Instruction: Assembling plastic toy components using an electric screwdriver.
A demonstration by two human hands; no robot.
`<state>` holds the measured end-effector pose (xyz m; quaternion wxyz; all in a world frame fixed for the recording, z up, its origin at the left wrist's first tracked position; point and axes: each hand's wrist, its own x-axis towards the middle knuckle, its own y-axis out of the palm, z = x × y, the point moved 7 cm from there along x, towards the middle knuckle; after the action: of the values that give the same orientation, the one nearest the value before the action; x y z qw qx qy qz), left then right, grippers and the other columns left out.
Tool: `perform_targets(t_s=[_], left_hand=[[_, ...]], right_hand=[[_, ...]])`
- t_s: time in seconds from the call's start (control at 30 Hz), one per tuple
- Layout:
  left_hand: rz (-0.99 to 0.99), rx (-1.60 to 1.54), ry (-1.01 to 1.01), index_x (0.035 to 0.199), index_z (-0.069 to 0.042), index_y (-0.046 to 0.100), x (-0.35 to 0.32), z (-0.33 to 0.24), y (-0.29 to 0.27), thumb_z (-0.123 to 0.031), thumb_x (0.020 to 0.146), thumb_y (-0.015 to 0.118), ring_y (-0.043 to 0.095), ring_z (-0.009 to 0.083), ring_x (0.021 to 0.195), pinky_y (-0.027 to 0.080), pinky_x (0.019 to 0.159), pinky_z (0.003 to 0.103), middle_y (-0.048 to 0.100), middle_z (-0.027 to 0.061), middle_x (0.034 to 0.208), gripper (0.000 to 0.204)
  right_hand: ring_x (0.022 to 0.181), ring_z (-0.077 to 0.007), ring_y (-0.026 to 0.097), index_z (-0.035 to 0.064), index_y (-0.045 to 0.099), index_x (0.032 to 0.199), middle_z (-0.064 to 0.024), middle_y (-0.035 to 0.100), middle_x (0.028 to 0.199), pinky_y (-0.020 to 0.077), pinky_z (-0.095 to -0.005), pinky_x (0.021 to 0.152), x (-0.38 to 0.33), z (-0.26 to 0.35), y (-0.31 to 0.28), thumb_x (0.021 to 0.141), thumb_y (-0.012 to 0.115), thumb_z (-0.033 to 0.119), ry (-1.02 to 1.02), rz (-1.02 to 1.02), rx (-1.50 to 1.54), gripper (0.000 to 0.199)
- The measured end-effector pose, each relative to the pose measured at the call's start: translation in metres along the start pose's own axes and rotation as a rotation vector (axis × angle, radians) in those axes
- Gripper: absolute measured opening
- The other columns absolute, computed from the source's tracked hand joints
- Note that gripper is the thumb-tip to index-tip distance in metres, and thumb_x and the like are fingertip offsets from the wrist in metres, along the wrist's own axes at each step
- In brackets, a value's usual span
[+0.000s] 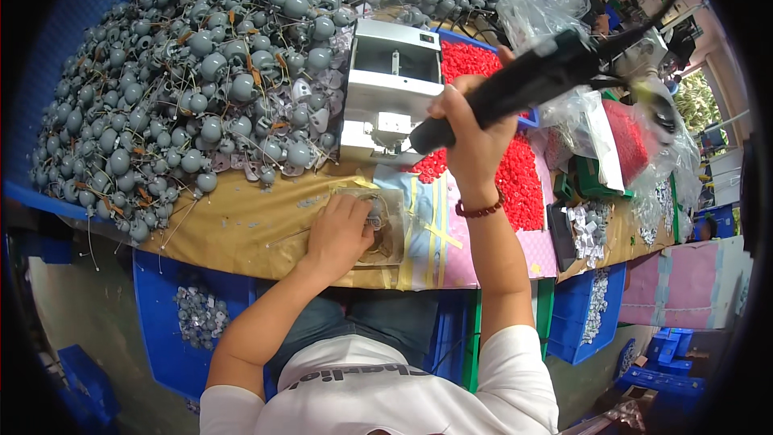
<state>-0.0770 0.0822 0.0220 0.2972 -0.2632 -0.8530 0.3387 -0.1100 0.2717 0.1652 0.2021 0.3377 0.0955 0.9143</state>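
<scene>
My right hand (477, 133), with a beaded bracelet at the wrist, is closed around a thick black electric screwdriver (523, 80). The tool slants down to the left, and its nose is at the front of a white screw feeder (354, 105). Lower on the bench, my left hand (336, 232) rests on a clear, flat fixture block (392, 243). Its bent fingers press on a small grey part (374, 211) in the block, which they partly cover. The screwdriver's tip and any screw on it cannot be made out.
Grey round-headed parts with thin wires (213, 64) heap up at the left. Small red parts (522, 185) lie behind and right of the feeder. A black box (561, 234) stands farther right. Blue bins (165, 314) sit below the bench edge. The screwdriver's cable (656, 16) runs up right.
</scene>
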Motion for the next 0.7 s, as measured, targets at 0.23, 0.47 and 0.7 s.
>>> perform_targets(t_s=[0.23, 0.47, 0.7], left_hand=[[-0.023, 0.024, 0.007, 0.111, -0.001, 0.065, -0.002, 0.002, 0.003, -0.010, 0.075, 0.078, 0.058, 0.0365, 0.102, 0.050, 0.089, 0.046, 0.063, 0.0152, 0.103, 0.039], [-0.016, 0.029, 0.003, 0.109, -0.001, 0.065, -0.002, 0.003, 0.003, -0.011, 0.075, 0.078, 0.058, 0.0364, 0.102, 0.050, 0.089, 0.046, 0.063, 0.0159, 0.102, 0.038], [-0.056, 0.010, 0.033, 0.109, -0.005, 0.063, -0.002, 0.001, 0.000, -0.010, 0.076, 0.072, 0.059, 0.0352, 0.099, 0.052, 0.083, 0.046, 0.061, 0.0136, 0.100, 0.034]], right_hand=[[0.068, -0.0129, 0.065, 0.0022, 0.049, 0.112, -0.0050, 0.065, 0.082, 0.0529, -0.0275, 0.065, 0.017, -0.044, 0.022, 0.087, 0.072, -0.008, 0.044, 0.069, -0.157, 0.035], [0.069, -0.0132, 0.065, 0.0028, 0.050, 0.111, -0.0046, 0.066, 0.082, 0.0547, -0.0281, 0.065, 0.000, -0.061, 0.023, 0.083, 0.075, -0.003, 0.274, 0.078, -0.257, 0.037], [0.069, -0.0123, 0.065, -0.0025, 0.054, 0.117, -0.0030, 0.066, 0.078, 0.0535, -0.0266, 0.064, -0.074, -0.037, 0.021, 0.081, 0.072, -0.008, 0.339, 0.153, -0.279, 0.040]])
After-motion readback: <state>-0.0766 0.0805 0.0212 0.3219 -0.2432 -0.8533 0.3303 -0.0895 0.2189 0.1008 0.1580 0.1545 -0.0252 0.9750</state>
